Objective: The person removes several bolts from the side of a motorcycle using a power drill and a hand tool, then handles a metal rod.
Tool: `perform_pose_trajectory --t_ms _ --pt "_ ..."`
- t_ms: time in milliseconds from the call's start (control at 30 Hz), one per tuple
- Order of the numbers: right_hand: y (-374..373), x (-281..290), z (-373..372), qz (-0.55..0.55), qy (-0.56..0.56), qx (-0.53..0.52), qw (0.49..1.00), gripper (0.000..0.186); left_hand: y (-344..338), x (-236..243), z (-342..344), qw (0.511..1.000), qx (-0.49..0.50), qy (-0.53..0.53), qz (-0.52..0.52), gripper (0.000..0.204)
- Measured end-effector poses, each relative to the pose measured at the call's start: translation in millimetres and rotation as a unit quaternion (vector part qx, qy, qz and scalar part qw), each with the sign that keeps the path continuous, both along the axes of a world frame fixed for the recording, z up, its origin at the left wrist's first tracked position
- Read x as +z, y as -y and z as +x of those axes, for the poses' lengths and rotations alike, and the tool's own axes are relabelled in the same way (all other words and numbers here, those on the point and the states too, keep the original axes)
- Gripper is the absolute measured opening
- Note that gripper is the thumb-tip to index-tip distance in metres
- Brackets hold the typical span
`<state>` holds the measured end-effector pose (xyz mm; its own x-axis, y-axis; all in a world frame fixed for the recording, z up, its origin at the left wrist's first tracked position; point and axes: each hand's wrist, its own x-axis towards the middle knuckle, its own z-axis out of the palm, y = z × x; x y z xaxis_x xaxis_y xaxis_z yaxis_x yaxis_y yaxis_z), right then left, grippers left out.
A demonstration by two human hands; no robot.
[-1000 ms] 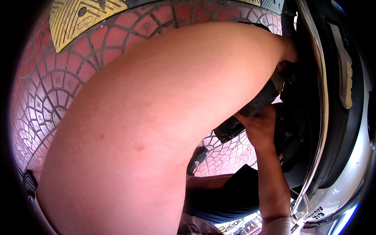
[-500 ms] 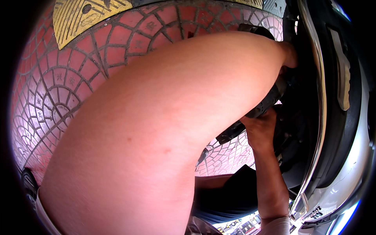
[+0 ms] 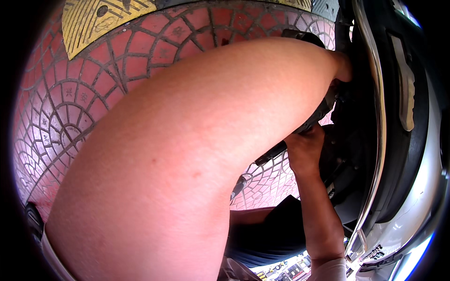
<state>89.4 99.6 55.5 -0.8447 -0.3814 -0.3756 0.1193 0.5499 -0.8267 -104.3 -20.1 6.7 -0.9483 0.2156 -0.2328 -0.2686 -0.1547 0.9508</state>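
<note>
My left arm (image 3: 187,140) crosses most of the view, reaching up and right to the side of a motor scooter. Only the wrist end of my left hand (image 3: 344,67) shows; its fingers are hidden in the dark gap behind the scooter's chrome rail (image 3: 378,93). Below it, my right hand (image 3: 305,147) reaches up from the lower edge, its fingers curled against a black, curved part (image 3: 315,122) under the scooter. Shadow and my left arm hide the fingertips, and what exactly they hold cannot be made out.
The scooter's silver and black body (image 3: 417,187) fills the right side. Red patterned paving (image 3: 108,56) lies below, with a yellow ribbed ramp (image 3: 103,23) at the far left. A black wheel (image 3: 33,218) stands at the left rim. Dark clothing (image 3: 267,239) shows at the bottom.
My right hand has shifted slightly left against the black part. The whole view has drifted a little; my left arm keeps nearly the same pose.
</note>
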Motion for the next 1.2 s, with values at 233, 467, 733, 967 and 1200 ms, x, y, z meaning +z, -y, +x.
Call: perform_pose_trajectory --t_ms 233,467,733,967,1200 --pt "-3 -1 0 -0.015 -0.015 -0.003 1.000 0.038 12 13 31 0.999 -0.017 0.023 0.015 0.028" --pt "-1 -3 -4 0.001 -0.026 0.021 0.999 0.042 26 24 56 0.999 -0.019 0.035 0.015 0.030" --pt "4 -2 -5 -0.011 -0.005 -0.004 1.000 0.039 34 30 71 0.999 -0.013 0.035 0.010 0.033" --pt "6 3 -4 -0.024 0.001 0.013 1.000 0.039 40 31 76 0.999 -0.016 0.033 -0.001 0.036" --pt "-1 -4 -9 -0.024 0.010 0.010 1.000 0.045 47 39 78 0.999 -0.018 0.030 -0.023 0.038"
